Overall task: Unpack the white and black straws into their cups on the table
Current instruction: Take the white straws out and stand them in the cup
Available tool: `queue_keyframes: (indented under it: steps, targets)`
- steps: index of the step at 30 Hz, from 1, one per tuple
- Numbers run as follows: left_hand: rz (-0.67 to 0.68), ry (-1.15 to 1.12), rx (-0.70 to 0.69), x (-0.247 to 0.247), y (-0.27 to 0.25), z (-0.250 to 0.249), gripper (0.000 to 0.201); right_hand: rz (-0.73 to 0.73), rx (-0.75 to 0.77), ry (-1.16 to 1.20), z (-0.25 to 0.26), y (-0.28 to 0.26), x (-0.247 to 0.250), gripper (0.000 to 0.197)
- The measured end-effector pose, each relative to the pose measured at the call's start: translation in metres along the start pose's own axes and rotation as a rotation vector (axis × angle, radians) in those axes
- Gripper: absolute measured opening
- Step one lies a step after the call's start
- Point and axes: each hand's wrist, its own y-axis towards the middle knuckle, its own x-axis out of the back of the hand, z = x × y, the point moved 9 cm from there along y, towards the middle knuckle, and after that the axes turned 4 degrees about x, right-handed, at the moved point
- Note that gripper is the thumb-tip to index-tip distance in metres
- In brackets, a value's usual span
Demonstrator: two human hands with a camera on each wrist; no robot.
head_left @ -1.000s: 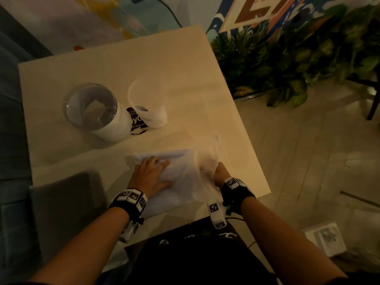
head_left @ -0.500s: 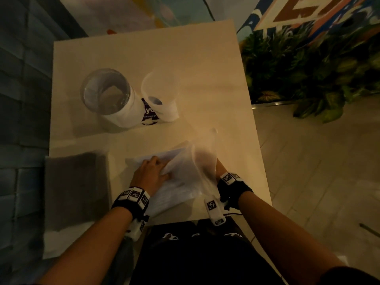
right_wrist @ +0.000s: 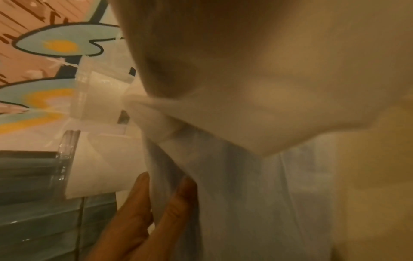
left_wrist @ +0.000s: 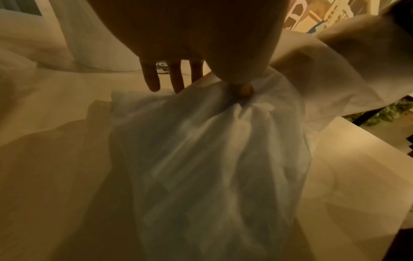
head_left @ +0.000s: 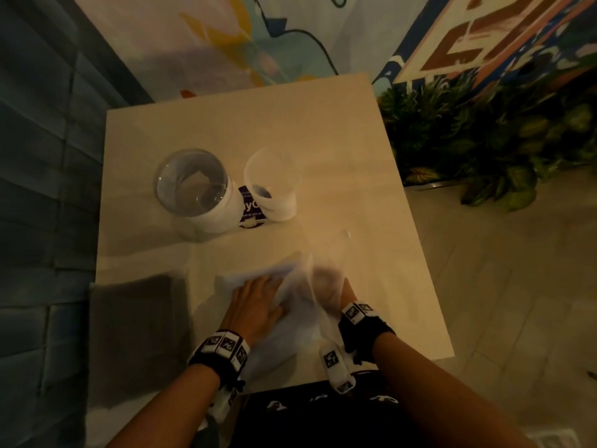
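Sitting in the middle of the head view is the big pale table (head_left: 339, 130). Low in the frame lies a thin white plastic bag (head_left: 290, 315) with the straws; they are too blurry to make out. The left hand (head_left: 255, 305) pinches the bag with its thumb. The right hand (head_left: 326, 282) is inside the bag, so I cannot tell its grip. Up and left stands a wide clear cup (head_left: 193, 192), and a smaller cup (head_left: 271, 185) beside it. A purple label (head_left: 250, 206) between them is half hidden; it reads "yo".
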Motion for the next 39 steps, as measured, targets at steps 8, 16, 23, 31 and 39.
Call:
queue_keyframes:
  steps: [8,16,23,31,39]
  targets:
    - [0.191,0.071,0.088,-0.038,-0.007,0.032,0.104,-0.271,0.064,0.126,-0.008,0.000,0.067,0.010]
    - [0.078,0.106,0.108,-0.040,-0.006,0.031,0.097,-0.351,-0.059,0.171,-0.028,-0.047,0.091,0.022]
    - [0.082,0.106,0.071,-0.040,-0.003,0.032,0.105,-0.139,-0.152,0.139,-0.037,-0.023,0.028,0.022]
    - [0.082,0.076,0.072,-0.032,-0.007,0.036,0.108,-0.377,-0.207,0.701,-0.030,-0.024,0.065,0.011]
    - [0.054,0.065,0.062,-0.032,-0.008,0.034,0.108,-0.386,-0.192,0.926,-0.044,-0.067,0.077,0.056]
